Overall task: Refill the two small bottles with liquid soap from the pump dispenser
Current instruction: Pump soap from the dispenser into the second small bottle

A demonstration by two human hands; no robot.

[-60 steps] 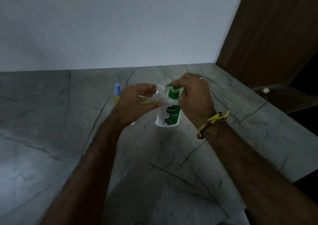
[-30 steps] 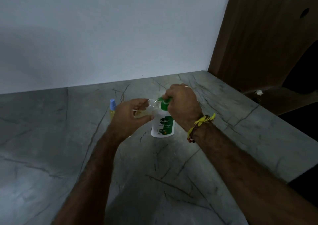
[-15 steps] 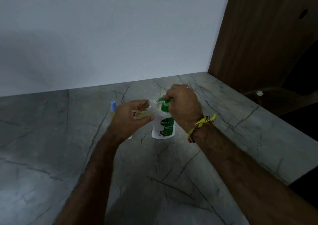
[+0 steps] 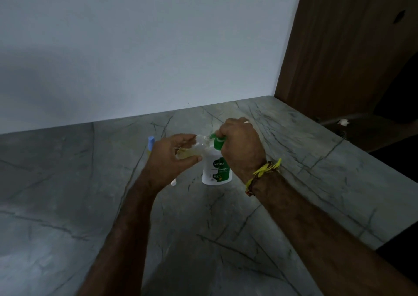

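Toward the far middle of the grey veined desk (image 4: 226, 239), a white Dettol pump dispenser (image 4: 217, 169) with a green pump head stands upright. The right hand (image 4: 242, 144) is curled over the top of that pump head, fingers wrapped around it and bearing on it; a yellow thread band (image 4: 264, 171) circles the wrist. The left hand (image 4: 172, 155) grips a small clear bottle (image 4: 194, 149), tilted so that its open mouth meets the green nozzle. A pale yellowish liquid lies in the lower part of this bottle, thumb under it and fingers over it. Whether soap is flowing at the nozzle cannot be told in the dim light.

Behind the left hand, nearer the desk's far edge, a second small bottle with a blue cap (image 4: 151, 143) stands on the desk, mostly hidden by the hand; its body looks yellowish. A small white object (image 4: 173, 182) lies on the desk just below the left wrist, too small to make out.

A plain white wall (image 4: 147, 47) rises along the far edge of the desk, and a brown wooden panel (image 4: 343, 47) stands at its far right corner.
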